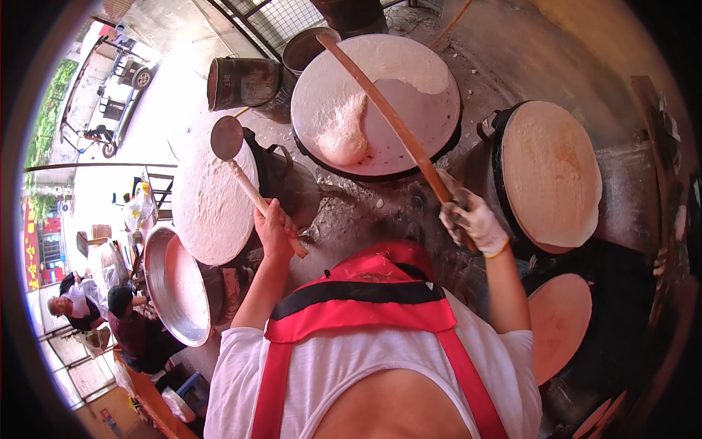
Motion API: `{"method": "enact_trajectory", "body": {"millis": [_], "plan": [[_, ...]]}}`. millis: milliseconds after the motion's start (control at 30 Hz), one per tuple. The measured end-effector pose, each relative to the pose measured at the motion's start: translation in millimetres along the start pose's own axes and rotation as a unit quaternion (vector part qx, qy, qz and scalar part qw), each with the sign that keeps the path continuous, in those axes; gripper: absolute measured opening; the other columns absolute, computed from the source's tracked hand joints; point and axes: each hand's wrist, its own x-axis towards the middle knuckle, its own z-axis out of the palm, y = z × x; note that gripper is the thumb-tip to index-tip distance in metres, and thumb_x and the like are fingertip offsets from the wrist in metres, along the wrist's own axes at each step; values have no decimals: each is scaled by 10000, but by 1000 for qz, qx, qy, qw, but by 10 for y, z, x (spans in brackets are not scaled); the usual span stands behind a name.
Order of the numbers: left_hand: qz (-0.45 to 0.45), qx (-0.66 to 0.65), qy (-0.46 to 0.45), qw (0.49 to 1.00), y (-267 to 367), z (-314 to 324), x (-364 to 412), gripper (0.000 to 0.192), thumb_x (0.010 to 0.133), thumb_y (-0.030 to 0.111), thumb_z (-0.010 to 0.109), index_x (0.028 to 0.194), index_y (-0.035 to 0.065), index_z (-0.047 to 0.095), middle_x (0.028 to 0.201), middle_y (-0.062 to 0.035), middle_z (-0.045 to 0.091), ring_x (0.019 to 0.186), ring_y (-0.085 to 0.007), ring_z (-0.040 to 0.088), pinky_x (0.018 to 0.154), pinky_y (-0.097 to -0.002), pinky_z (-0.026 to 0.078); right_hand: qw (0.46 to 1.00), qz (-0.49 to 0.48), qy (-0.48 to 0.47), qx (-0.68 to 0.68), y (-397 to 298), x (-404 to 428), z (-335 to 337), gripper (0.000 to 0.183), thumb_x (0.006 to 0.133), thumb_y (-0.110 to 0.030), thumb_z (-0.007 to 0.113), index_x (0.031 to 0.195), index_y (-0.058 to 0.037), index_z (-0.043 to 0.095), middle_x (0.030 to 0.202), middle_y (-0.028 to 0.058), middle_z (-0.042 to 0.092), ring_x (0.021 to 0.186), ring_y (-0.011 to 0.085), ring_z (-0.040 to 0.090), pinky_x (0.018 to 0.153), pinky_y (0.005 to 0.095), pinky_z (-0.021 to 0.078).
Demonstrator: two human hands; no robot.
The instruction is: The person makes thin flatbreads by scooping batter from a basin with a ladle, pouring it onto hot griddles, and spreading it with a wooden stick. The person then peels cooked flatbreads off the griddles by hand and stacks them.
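Observation:
My bare left hand [274, 228] grips the wooden handle of a ladle [227, 137], whose round bowl points away from me. In my right hand [476, 219], which wears a stained white glove, is a long flat wooden scraper [384, 107]. The scraper slants over the round griddle [408, 118] straight ahead. Wet batter [343, 134] sits as a glossy lump on the griddle's left side. A thin pale layer of batter [408, 57] covers its far part, and the near right part is bare. Whether the scraper touches the griddle I cannot tell.
A left griddle [214, 203] carries a bumpy white sheet; a right one [551, 173] holds a browned flatbread. A metal basin [178, 285] of pale batter stands at lower left. Metal buckets [244, 82] stand beyond. Two people [137, 324] are at far left. Another flatbread [560, 329] lies lower right.

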Motion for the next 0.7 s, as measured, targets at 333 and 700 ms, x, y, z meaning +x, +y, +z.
{"method": "enact_trajectory", "body": {"millis": [333,700], "plan": [[10,-24,3,1000,412,-1398,-250,111,957,160,504,993,151,401,599,25,352,389,-58,321,319,-216,287,735,-12,199,-648,1162,464,1181,663,927,-256,460,1470,-387,104,1083,135,643,880,362,642,752,483,514],[9,-26,-67,997,578,-1721,-206,124,948,128,513,1002,135,401,612,22,384,387,-53,327,323,-204,291,734,128,216,-631,1215,340,1897,716,931,-204,416,1447,-476,2,1064,199,645,925,350,655,802,478,505]]}}
